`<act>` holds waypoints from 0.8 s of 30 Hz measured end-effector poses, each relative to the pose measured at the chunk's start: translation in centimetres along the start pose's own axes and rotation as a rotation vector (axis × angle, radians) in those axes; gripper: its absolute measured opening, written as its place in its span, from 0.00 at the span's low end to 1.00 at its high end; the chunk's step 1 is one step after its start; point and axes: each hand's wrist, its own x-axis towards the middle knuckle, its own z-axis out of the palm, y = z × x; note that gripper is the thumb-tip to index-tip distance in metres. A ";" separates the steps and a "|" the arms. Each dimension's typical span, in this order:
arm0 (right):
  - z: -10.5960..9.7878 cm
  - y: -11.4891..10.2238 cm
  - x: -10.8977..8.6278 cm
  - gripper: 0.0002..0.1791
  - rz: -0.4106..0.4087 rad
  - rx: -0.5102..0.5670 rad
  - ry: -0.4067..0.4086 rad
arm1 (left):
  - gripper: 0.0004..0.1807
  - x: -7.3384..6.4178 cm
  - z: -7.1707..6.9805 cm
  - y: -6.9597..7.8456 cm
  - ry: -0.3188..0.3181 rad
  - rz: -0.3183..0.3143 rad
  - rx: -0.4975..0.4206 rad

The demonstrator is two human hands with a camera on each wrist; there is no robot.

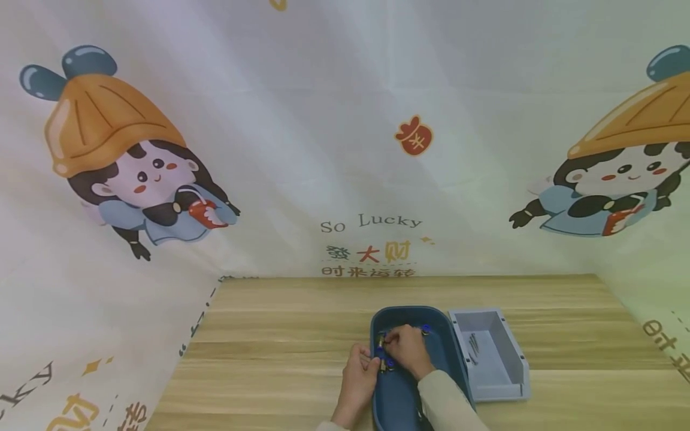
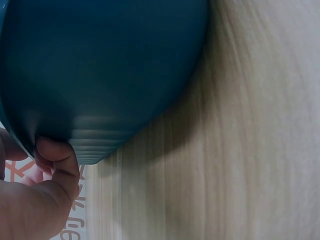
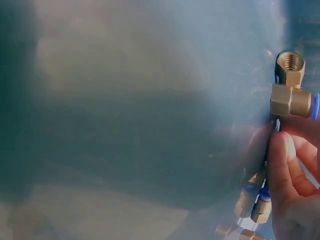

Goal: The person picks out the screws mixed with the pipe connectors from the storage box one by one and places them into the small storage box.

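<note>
A deep blue tray (image 1: 401, 389) with rounded corners stands on the wooden table. My left hand (image 1: 358, 377) is at its left side; thumb and bent fingers pinch the rim (image 2: 22, 145) in the left wrist view. Inside the tray, the fingertips of my right hand (image 1: 411, 352) are pinched together at a brass fitting (image 3: 290, 102) with a blue collar, by the left wall. Several more brass fittings (image 3: 261, 206) with blue collars lie just beyond the fingers. Another fitting (image 1: 426, 329) lies apart, near the tray's far right.
A light grey open bin (image 1: 498, 392) stands right against the tray's right side. Several thin metal pieces (image 1: 474, 347) lie in it. Wooden tabletop (image 1: 269, 359) stretches to the left, and a printed cloth (image 1: 291, 149) hangs behind and at both sides.
</note>
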 end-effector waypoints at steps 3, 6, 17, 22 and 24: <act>0.0 0.0 0.0 0.03 -0.027 -0.008 -0.016 | 0.07 0.1 0.0 0.0 0.000 -0.005 -0.004; 0.0 0.1 0.0 0.03 -0.038 -0.006 -0.023 | 0.07 0.1 0.0 -0.1 -0.002 -0.006 -0.006; 0.1 0.5 -0.1 0.06 -0.027 0.078 -0.028 | 0.07 0.0 -0.1 0.0 -0.013 -0.019 -0.016; 0.3 0.2 0.0 0.05 -0.035 0.024 -0.017 | 0.07 0.0 0.0 0.0 -0.006 -0.024 -0.017; 0.4 0.0 -0.1 0.05 -0.018 -0.004 -0.011 | 0.07 0.0 0.0 0.0 -0.003 -0.018 -0.014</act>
